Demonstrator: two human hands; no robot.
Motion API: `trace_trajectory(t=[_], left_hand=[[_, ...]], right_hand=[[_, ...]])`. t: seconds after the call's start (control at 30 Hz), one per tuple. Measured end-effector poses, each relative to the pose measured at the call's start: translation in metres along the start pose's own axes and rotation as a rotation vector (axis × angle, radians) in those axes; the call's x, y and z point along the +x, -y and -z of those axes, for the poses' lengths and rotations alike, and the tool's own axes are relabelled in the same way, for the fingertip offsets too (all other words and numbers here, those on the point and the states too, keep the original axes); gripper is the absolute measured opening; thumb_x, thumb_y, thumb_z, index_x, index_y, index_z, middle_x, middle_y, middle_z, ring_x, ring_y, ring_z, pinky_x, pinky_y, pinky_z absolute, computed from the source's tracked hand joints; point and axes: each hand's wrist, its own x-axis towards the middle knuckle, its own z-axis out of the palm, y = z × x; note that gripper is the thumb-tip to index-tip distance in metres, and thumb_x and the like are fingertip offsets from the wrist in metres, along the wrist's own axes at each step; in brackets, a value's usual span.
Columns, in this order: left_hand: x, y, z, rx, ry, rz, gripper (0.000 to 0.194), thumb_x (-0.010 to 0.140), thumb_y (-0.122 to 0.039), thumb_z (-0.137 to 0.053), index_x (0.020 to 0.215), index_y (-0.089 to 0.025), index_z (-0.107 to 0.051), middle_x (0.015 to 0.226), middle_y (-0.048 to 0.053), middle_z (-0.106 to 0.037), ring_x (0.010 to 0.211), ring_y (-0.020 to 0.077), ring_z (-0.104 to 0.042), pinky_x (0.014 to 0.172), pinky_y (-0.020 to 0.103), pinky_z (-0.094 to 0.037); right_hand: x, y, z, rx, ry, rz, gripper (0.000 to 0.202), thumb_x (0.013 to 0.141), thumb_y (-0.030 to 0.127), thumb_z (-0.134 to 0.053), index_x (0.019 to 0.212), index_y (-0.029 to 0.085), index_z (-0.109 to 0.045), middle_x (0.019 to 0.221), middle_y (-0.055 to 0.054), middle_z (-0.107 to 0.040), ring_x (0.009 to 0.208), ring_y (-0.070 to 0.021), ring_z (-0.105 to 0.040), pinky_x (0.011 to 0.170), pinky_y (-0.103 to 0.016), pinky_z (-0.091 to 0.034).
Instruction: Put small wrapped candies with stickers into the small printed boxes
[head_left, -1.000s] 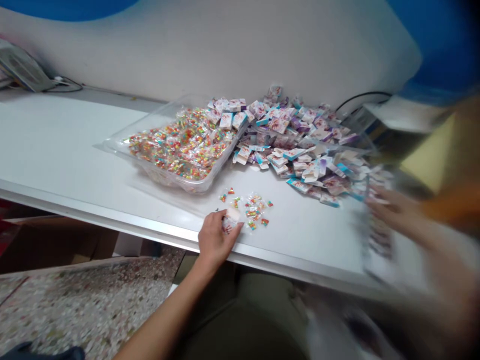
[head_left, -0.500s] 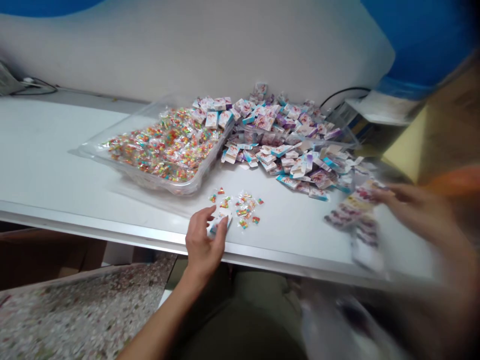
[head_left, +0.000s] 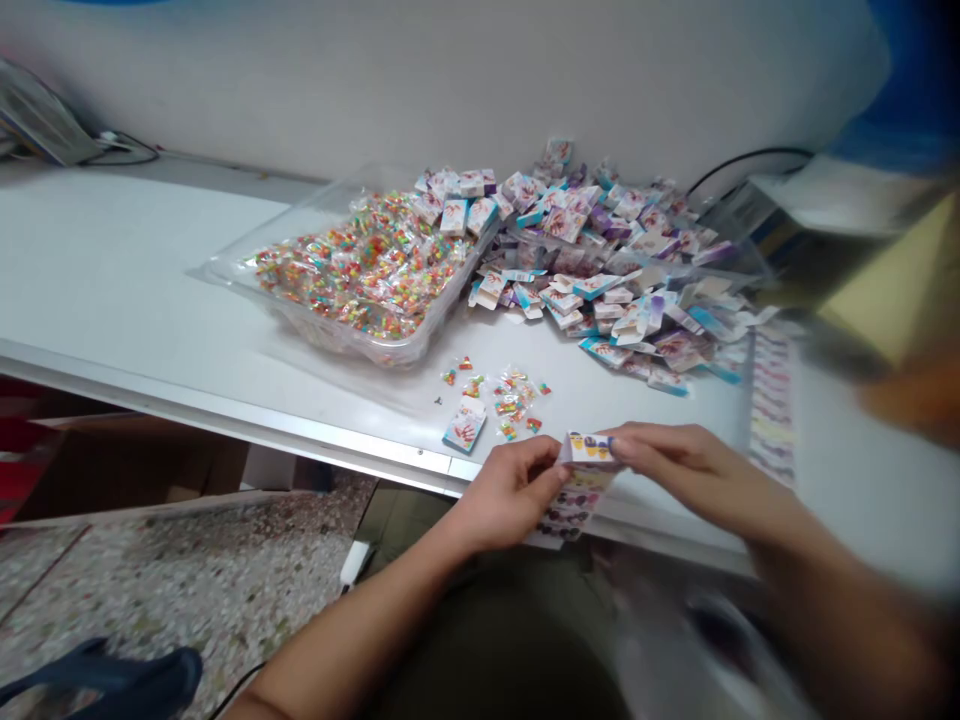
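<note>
A patterned sheet (head_left: 574, 500) hangs between both hands over the table's front edge, its top part folded over. My left hand (head_left: 517, 490) pinches its left side, and my right hand (head_left: 660, 460) grips the top right corner. Left of them a small white and blue box (head_left: 466, 424) lies near the table edge. Behind it are several small clear packets of coloured pieces (head_left: 515, 397). More patterned sheets (head_left: 772, 405) lie on the table to the right.
A clear tray (head_left: 412, 350) full of coloured packets stands at the middle back, some boxes on its corner. A large pile of small boxes (head_left: 615, 320) spreads to its right. An open carton (head_left: 112, 460) is below the table at left.
My left hand has let go of the small box and moved right to the sheet. My right hand has brought a patterned sheet leftward from the right side. The view has shifted.
</note>
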Motion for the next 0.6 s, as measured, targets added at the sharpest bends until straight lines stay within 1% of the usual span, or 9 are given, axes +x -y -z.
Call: trace_trajectory(t=[0.07,0.13,0.2,0.27,0.33,0.4,0.47,0.53,0.6], left_hand=[[-0.004,0.005,0.003,-0.06,0.011,0.036,0.014,0.084,-0.029,-0.056,0.083,-0.016,-0.06,0.074,-0.001,-0.055,0.07,0.0127,-0.048,0.066,0.024,-0.038],[-0.006,0.008,0.002,-0.098,0.004,0.064,0.018,0.084,-0.033,-0.059,0.086,-0.016,-0.06,0.075,-0.001,-0.054,0.07,0.0128,-0.047,0.065,0.024,-0.037],[-0.006,0.01,0.0,-0.1,-0.027,0.07,0.025,0.085,-0.04,-0.058,0.079,-0.016,-0.058,0.068,-0.002,-0.049,0.065,0.0117,-0.042,0.061,0.024,-0.033],[-0.006,0.014,-0.001,-0.083,-0.063,0.064,0.033,0.088,-0.045,-0.054,0.07,-0.016,-0.053,0.063,-0.004,-0.041,0.061,0.0105,-0.037,0.056,0.023,-0.029],[-0.005,0.018,-0.001,-0.111,-0.067,0.074,0.036,0.087,-0.047,-0.055,0.069,-0.017,-0.051,0.063,-0.004,-0.04,0.06,0.01,-0.036,0.055,0.023,-0.028],[-0.005,0.023,0.0,-0.201,-0.046,0.128,0.036,0.082,-0.05,-0.06,0.072,-0.016,-0.054,0.064,-0.003,-0.045,0.059,0.0094,-0.038,0.055,0.023,-0.029],[-0.006,0.028,0.001,-0.296,-0.051,0.221,0.039,0.077,-0.052,-0.066,0.071,-0.015,-0.056,0.061,-0.004,-0.047,0.055,0.0081,-0.038,0.052,0.022,-0.027],[-0.006,0.033,0.001,-0.37,-0.099,0.31,0.041,0.072,-0.053,-0.07,0.067,-0.015,-0.056,0.056,-0.005,-0.045,0.049,0.0063,-0.034,0.049,0.021,-0.023],[-0.006,0.036,0.001,-0.451,-0.173,0.368,0.038,0.068,-0.049,-0.073,0.067,-0.014,-0.058,0.053,-0.006,-0.046,0.046,0.0053,-0.033,0.048,0.021,-0.022]], right_hand=[[0.007,-0.003,-0.007,0.043,0.038,-0.017,0.034,0.089,0.049,-0.056,0.096,0.02,-0.074,0.092,-0.005,-0.074,0.086,-0.0212,-0.066,0.077,-0.029,-0.053],[0.012,-0.002,-0.013,0.058,0.024,-0.016,0.031,0.087,0.047,-0.06,0.094,0.02,-0.073,0.088,-0.004,-0.073,0.083,-0.0197,-0.066,0.075,-0.028,-0.052],[0.016,0.0,-0.019,0.053,0.015,-0.011,0.03,0.087,0.046,-0.06,0.092,0.019,-0.072,0.085,-0.004,-0.072,0.08,-0.0186,-0.064,0.073,-0.028,-0.051],[0.019,0.001,-0.023,0.055,0.026,-0.002,0.029,0.086,0.046,-0.061,0.091,0.019,-0.071,0.084,-0.004,-0.071,0.079,-0.018,-0.063,0.071,-0.028,-0.05],[0.022,0.001,-0.024,0.065,0.023,0.002,0.029,0.087,0.046,-0.06,0.088,0.019,-0.07,0.081,-0.003,-0.07,0.077,-0.0172,-0.062,0.07,-0.028,-0.049],[0.024,0.0,-0.024,0.072,-0.024,-0.001,0.03,0.087,0.046,-0.059,0.085,0.018,-0.069,0.077,-0.003,-0.069,0.074,-0.0165,-0.061,0.068,-0.028,-0.048],[0.024,0.0,-0.025,0.079,-0.059,-0.003,0.03,0.088,0.046,-0.058,0.084,0.018,-0.067,0.076,-0.003,-0.068,0.072,-0.0163,-0.061,0.067,-0.028,-0.048],[0.021,0.002,-0.029,0.076,-0.048,0.0,0.028,0.089,0.045,-0.057,0.086,0.019,-0.067,0.078,-0.003,-0.068,0.073,-0.0163,-0.061,0.068,-0.027,-0.048],[0.016,0.004,-0.036,0.039,-0.02,0.003,0.026,0.091,0.043,-0.054,0.09,0.02,-0.066,0.08,-0.002,-0.069,0.074,-0.0159,-0.062,0.068,-0.027,-0.048]])
